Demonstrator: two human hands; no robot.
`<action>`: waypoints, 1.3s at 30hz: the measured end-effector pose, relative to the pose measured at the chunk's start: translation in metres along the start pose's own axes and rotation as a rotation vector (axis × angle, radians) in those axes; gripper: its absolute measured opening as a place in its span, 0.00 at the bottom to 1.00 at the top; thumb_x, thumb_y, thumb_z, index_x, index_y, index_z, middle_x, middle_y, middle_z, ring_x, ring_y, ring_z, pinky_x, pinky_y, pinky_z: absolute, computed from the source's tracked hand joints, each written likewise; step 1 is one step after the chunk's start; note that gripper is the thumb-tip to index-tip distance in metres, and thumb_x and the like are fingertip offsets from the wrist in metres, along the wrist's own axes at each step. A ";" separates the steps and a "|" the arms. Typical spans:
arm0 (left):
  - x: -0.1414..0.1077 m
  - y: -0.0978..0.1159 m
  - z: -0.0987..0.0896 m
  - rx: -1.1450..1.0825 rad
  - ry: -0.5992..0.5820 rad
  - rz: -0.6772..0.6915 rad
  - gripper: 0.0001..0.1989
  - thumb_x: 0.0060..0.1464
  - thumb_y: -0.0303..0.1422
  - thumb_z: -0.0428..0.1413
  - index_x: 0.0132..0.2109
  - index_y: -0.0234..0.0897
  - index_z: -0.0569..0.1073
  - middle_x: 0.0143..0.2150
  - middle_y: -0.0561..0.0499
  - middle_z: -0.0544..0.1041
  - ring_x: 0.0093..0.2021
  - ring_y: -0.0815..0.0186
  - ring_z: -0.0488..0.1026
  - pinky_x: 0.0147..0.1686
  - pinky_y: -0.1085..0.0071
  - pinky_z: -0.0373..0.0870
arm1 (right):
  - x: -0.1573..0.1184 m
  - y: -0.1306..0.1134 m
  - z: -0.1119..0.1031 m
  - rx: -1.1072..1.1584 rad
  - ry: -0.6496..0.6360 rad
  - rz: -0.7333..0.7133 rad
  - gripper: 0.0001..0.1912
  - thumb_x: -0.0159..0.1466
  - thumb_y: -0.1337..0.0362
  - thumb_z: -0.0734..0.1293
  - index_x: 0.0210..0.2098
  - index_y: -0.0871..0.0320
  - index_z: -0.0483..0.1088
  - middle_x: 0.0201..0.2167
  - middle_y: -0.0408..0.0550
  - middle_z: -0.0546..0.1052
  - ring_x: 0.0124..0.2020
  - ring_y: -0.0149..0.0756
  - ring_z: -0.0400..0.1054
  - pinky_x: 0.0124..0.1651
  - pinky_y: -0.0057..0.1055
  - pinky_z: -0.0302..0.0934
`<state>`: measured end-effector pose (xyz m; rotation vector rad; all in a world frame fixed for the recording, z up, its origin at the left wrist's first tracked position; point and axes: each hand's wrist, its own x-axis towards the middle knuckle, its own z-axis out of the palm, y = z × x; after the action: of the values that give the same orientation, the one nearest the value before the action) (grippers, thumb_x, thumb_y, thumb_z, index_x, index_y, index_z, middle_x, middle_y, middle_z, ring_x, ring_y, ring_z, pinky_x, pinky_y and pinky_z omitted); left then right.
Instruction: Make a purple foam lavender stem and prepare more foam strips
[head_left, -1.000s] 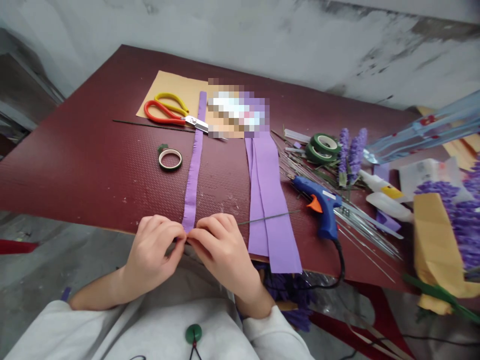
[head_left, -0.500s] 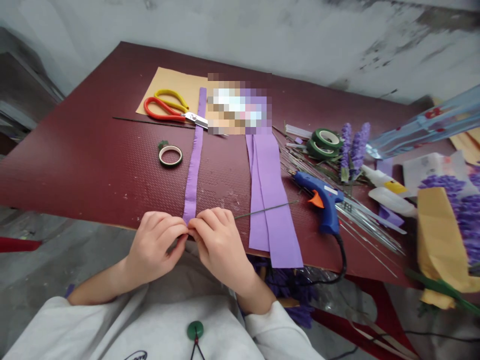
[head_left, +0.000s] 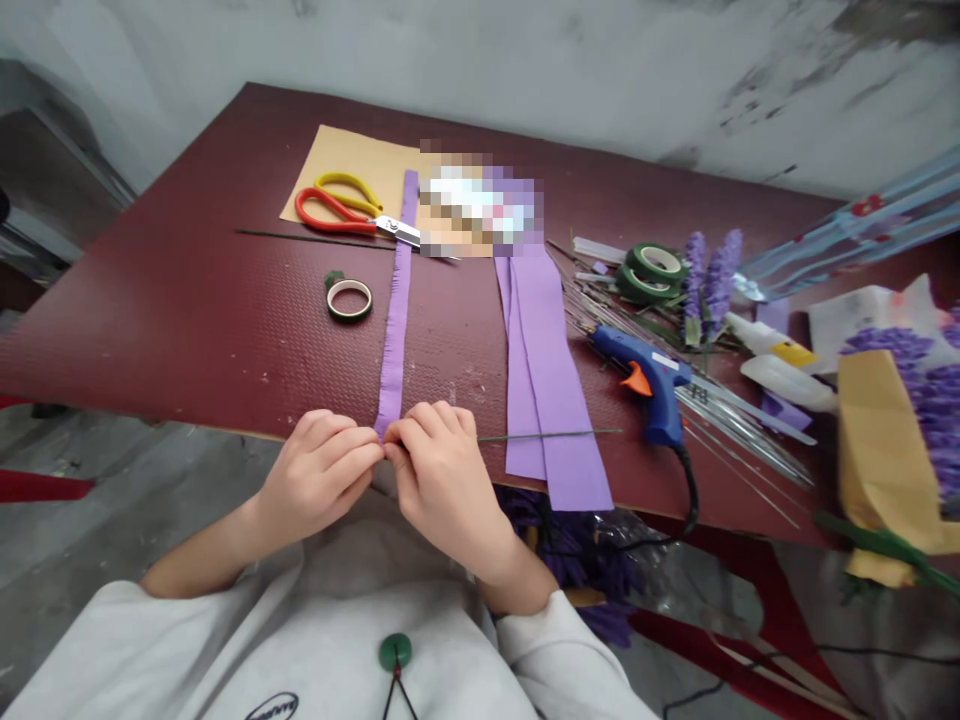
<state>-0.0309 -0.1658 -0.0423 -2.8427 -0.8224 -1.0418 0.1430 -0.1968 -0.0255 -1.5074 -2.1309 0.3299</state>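
Note:
A narrow purple fringed strip (head_left: 395, 330) runs up the table toward the scissors (head_left: 397, 231), with one long edge cut into fine slits. My left hand (head_left: 321, 468) is closed in a pinch at its near end. Fingertips touching the left, my right hand (head_left: 444, 485) is closed around a thin green wire stem (head_left: 547, 434), which sticks out to the right over wide purple paper strips (head_left: 559, 390). Where strip and wire meet is hidden by the fingers. A roll of dark green tape (head_left: 349, 299) lies left of the fringed strip.
Yellow-brown paper (head_left: 375, 150) lies under the red and yellow scissors, beside a pixelated patch. To the right are a blue glue gun (head_left: 645, 378), bare wires (head_left: 750, 440), green tape rolls (head_left: 652, 270), purple flower spikes (head_left: 722, 275) and a wrapped bouquet (head_left: 874, 420). The table's front edge is near my hands.
The wire's free end has swung nearer to me, so it now lies almost level. Both hands keep their pinch at the strip's end, and the whole view has shifted slightly.

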 end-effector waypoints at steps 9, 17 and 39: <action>0.005 0.003 -0.001 -0.009 -0.013 -0.040 0.06 0.54 0.22 0.54 0.38 0.36 0.68 0.34 0.50 0.78 0.35 0.65 0.70 0.38 0.67 0.69 | -0.003 0.004 -0.012 -0.046 0.004 -0.093 0.07 0.65 0.67 0.60 0.38 0.57 0.70 0.34 0.46 0.73 0.39 0.37 0.61 0.46 0.37 0.51; 0.009 0.004 -0.003 -0.062 -0.083 -0.063 0.07 0.55 0.22 0.54 0.42 0.34 0.70 0.37 0.47 0.76 0.37 0.63 0.68 0.39 0.65 0.68 | -0.007 0.008 -0.032 -0.011 0.168 -0.109 0.06 0.65 0.67 0.61 0.38 0.57 0.70 0.34 0.47 0.74 0.38 0.35 0.63 0.43 0.35 0.56; 0.010 0.003 -0.004 0.031 -0.081 -0.089 0.06 0.53 0.26 0.56 0.39 0.34 0.70 0.36 0.46 0.74 0.39 0.61 0.68 0.40 0.63 0.69 | 0.000 0.009 -0.003 0.099 0.051 -0.034 0.06 0.64 0.67 0.62 0.31 0.57 0.69 0.31 0.45 0.73 0.37 0.35 0.61 0.41 0.36 0.52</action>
<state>-0.0257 -0.1642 -0.0329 -2.8629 -0.9714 -0.9189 0.1518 -0.1935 -0.0275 -1.4074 -2.0672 0.3747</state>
